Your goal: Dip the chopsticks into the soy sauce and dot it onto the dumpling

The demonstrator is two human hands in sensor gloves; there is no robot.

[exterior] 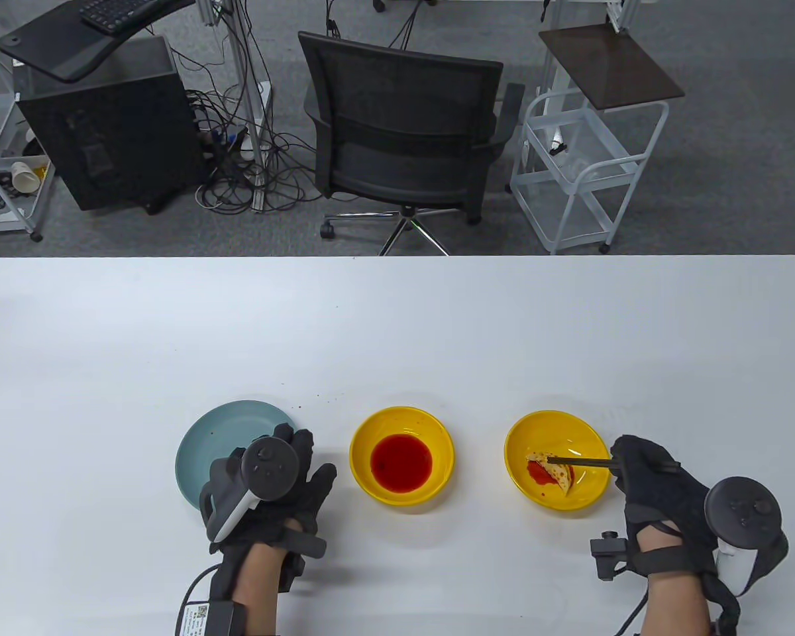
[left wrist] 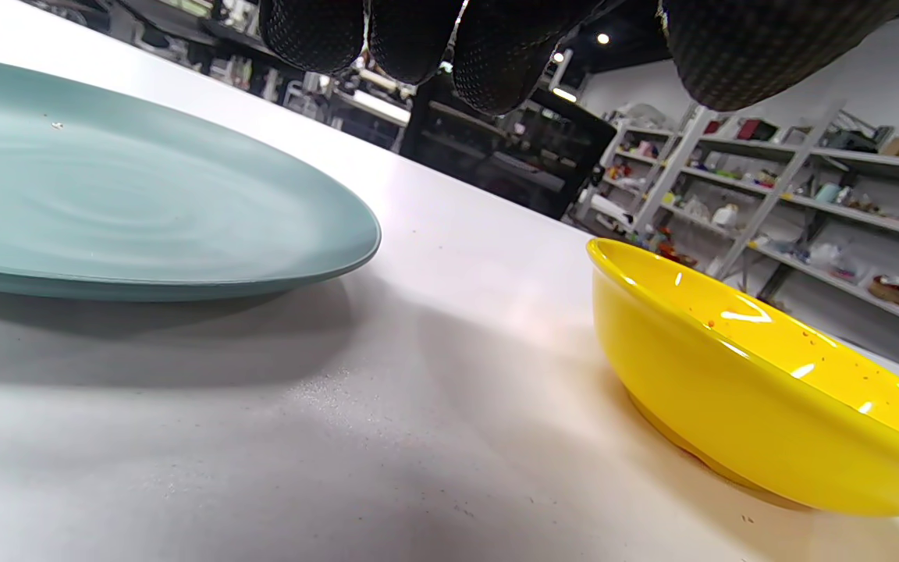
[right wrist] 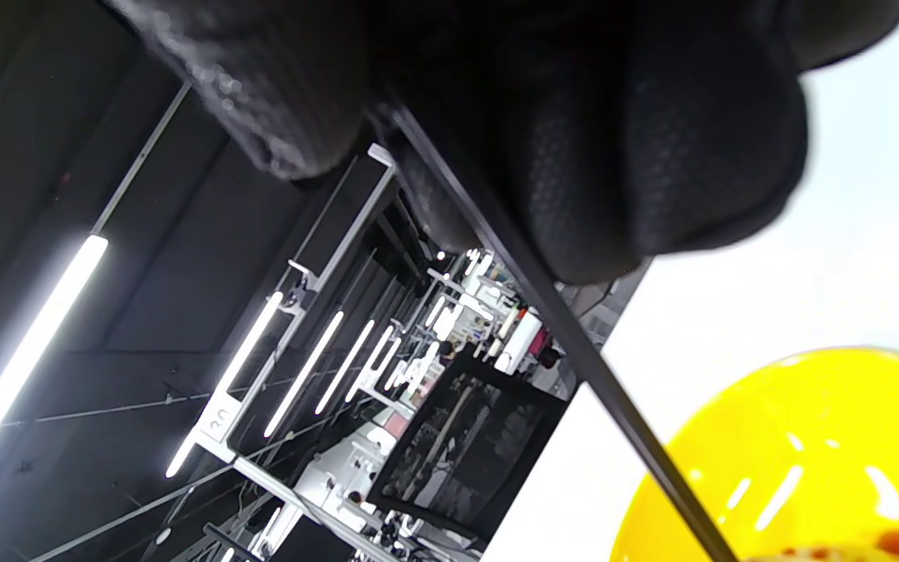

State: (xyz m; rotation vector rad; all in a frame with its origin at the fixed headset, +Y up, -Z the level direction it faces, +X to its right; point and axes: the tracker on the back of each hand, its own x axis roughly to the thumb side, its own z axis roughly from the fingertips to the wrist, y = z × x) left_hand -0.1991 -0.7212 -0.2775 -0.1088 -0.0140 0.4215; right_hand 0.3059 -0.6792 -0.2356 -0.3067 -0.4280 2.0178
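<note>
A yellow bowl (exterior: 364, 457) of dark red soy sauce (exterior: 401, 464) stands at the table's front middle. A second yellow bowl (exterior: 586, 434) to its right holds a sauce-stained dumpling (exterior: 560, 473). My right hand (exterior: 642, 467) grips black chopsticks (exterior: 580, 460) at that bowl's right rim; their tips rest at the dumpling's top. In the right wrist view the chopsticks (right wrist: 574, 343) run down from my fingers (right wrist: 652, 156) into the bowl (right wrist: 808, 453). My left hand (exterior: 285, 477) lies flat, holding nothing, on the table beside a blue-green plate (exterior: 218, 430).
The left wrist view shows the plate (left wrist: 106, 203) at left and the sauce bowl's wall (left wrist: 699, 390) at right, with bare table between. Small sauce specks (exterior: 318, 397) lie behind the plate. An office chair (exterior: 404, 132) stands beyond the far table edge.
</note>
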